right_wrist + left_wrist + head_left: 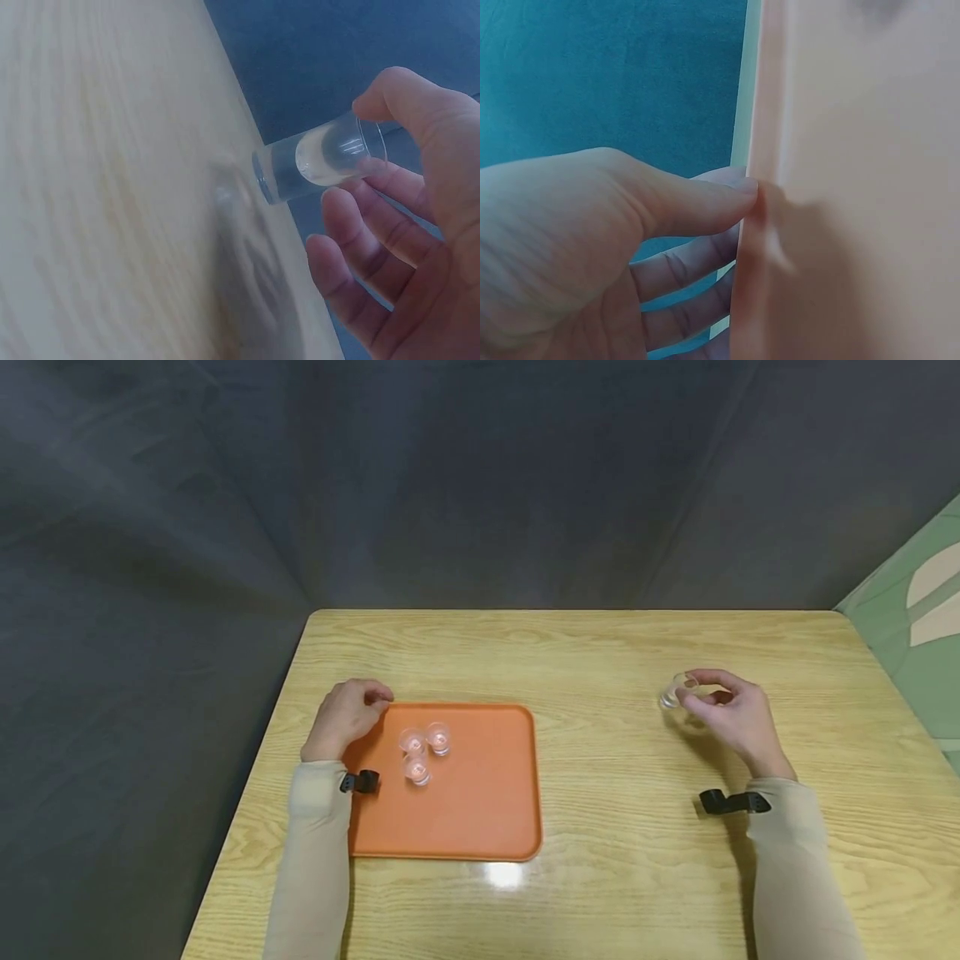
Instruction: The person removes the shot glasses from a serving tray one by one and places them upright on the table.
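My right hand [735,714] pinches a small clear shot glass [322,159] near its rim, between thumb and fingers. The glass's thick base faces the table, with what looks like a small gap above the wood. On the left, my left hand [347,714] grips the rim of an orange tray [480,810] at its far left corner; the left wrist view shows the thumb on top and fingers passing beneath. Three more clear shot glasses [417,770] stand close together in the tray's left half.
The wooden table [615,860] carries the tray and extends to both sides. Dark cloth [495,485] hangs behind its back edge and along the left. Green patterned fabric [900,635] lies past the right edge. Each wrist wears a small black camera [723,802].
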Available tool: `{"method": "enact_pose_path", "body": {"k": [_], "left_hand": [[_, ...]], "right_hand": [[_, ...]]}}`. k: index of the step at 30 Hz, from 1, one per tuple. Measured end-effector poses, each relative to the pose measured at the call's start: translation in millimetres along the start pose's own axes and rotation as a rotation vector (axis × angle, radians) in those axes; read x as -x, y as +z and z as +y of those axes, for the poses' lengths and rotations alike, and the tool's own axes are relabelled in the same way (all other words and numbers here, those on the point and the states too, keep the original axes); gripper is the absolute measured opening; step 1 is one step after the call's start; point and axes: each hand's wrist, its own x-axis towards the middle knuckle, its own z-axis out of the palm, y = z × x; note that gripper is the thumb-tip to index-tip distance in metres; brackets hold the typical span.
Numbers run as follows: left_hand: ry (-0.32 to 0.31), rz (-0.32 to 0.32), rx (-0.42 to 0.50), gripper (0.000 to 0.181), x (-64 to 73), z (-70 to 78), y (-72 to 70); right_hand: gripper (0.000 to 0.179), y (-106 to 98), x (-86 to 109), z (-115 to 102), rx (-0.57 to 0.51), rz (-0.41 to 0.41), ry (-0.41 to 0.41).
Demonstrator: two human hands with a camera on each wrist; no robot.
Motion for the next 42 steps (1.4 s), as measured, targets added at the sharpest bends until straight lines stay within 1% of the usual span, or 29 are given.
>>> {"method": "enact_pose_path", "body": {"k": [5, 9, 14, 20, 27, 31, 35, 39, 42], "left_hand": [[-0.004, 0.005, -0.004, 0.021, 0.3, -2.3, -0.4], [-0.004, 0.008, 0.001, 0.02, 0.0, -2.9, -0.2], [-0.01, 0.003, 0.006, 0.02, -0.5, -3.2, 1.5], [-0.026, 0.005, 0.006, 0.019, 0.2, -2.0, 1.6], [-0.015, 0.008, -0.001, 0.019, -0.2, -1.9, 1.9], [-0.009, 0.005, -0.007, 0.018, 0.2, -2.7, 1.6], [0.001, 0.007, -0.007, 0.018, -0.3, -3.7, 1.4], [0.012, 0.008, -0.01, 0.017, -2.3, -5.2, 2.1], [0.016, 0.008, -0.015, 0.017, -2.9, -4.9, 2.3]], "right_hand": [[0.049, 1, -2.3, 4, -0.022, -0.046, 0.027], [0.049, 2, -4.2, 9, -0.045, -0.074, 0.042], [0.047, 3, -4.4, 14, -0.048, -0.087, 0.026], [0.048, 4, -4.2, 14, -0.037, -0.091, 0.008], [0.051, 3, -2.0, 14, -0.017, -0.088, 0.001], [0.049, 3, 1.2, 10, -0.005, -0.06, -0.002], [0.047, 3, 2.9, 1, 0.021, 0.01, -0.029], [0.044, 3, 5.1, -11, 0.032, 0.066, -0.067], [0.041, 4, 7.8, -25, 0.026, 0.067, -0.098]]}}
